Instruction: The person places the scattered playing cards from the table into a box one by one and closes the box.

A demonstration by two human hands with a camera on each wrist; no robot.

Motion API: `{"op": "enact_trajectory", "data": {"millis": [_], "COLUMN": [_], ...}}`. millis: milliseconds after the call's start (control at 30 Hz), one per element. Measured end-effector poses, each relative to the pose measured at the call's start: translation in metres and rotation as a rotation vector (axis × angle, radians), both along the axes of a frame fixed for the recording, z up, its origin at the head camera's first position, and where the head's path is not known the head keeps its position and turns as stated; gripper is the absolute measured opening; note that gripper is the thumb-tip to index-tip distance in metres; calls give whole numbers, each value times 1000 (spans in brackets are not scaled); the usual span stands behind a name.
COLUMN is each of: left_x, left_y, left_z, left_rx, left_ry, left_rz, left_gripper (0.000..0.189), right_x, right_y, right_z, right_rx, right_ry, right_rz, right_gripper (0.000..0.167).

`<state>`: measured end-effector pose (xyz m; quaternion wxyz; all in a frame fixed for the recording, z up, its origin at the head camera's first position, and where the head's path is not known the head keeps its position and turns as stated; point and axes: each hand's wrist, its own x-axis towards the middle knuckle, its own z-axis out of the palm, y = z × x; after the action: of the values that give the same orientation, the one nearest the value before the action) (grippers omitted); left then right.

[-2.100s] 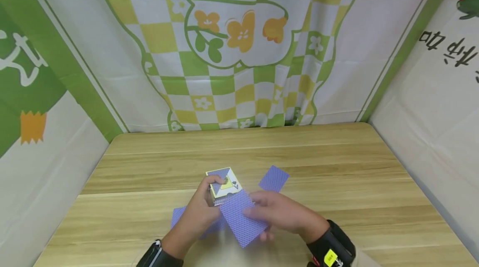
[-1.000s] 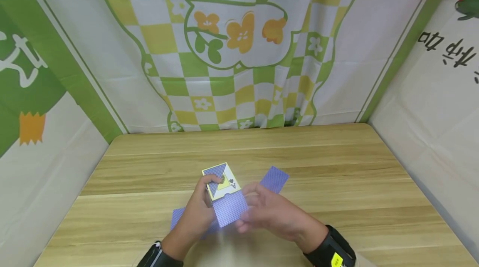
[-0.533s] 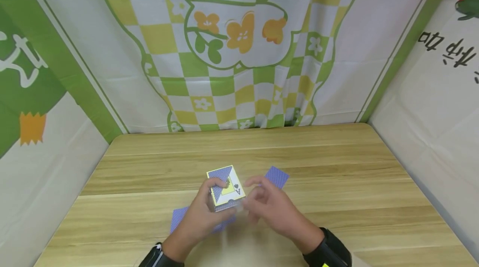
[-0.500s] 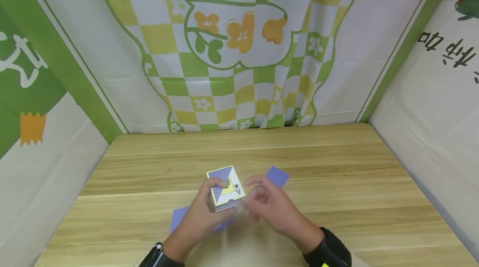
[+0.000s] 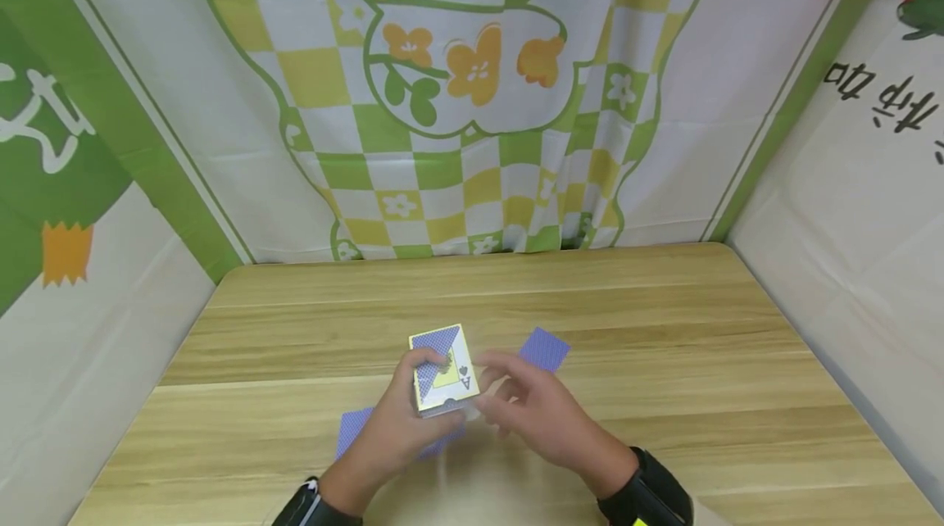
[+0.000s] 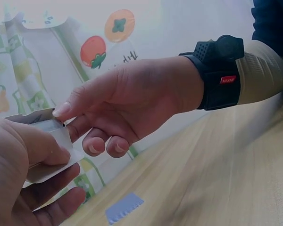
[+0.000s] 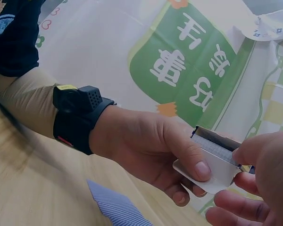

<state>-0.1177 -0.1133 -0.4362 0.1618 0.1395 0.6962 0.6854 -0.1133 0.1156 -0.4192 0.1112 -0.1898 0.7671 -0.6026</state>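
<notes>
My left hand point(image 5: 401, 419) grips a playing card box point(image 5: 462, 383) printed with a blue pattern and an ace, holding it above the table. Its thumb presses the white flap point(image 7: 217, 175) at the near end. Through the open end, the edges of a stack of cards point(image 7: 214, 147) show inside. My right hand point(image 5: 549, 411) pinches the box's right corner between thumb and index finger, its other fingers loosely curled. Blue-backed cards point(image 5: 354, 429) lie below the left hand, partly covered by it. Another blue-backed card point(image 5: 546, 347) lies beyond the right hand.
A wooden table point(image 5: 664, 329) carries all of this. Printed cloth with a green check pattern point(image 5: 472, 174) hangs along its back edge, and white cloth sheets point(image 5: 848, 264) flank both sides.
Blue-backed cards that my right hand held outside the box have slid up into it and out of the head view. The right hand has moved in to the box's corner.
</notes>
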Motion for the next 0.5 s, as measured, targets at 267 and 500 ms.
{"op": "enact_trajectory", "data": {"millis": [267,500], "left_x": [-3,-4], "left_y": [0,0], "left_z": [-1,0], "left_rx": [5,33], "left_ry": [-44,-73], "left_rz": [47,81], "left_gripper": [71,71], "right_x": [-2,-10], "right_y": [3,12], "right_z": [4,2], "right_rx": [38,118], "right_ry": [4,23], "right_rz": [19,51], "right_gripper": [38,14]}}
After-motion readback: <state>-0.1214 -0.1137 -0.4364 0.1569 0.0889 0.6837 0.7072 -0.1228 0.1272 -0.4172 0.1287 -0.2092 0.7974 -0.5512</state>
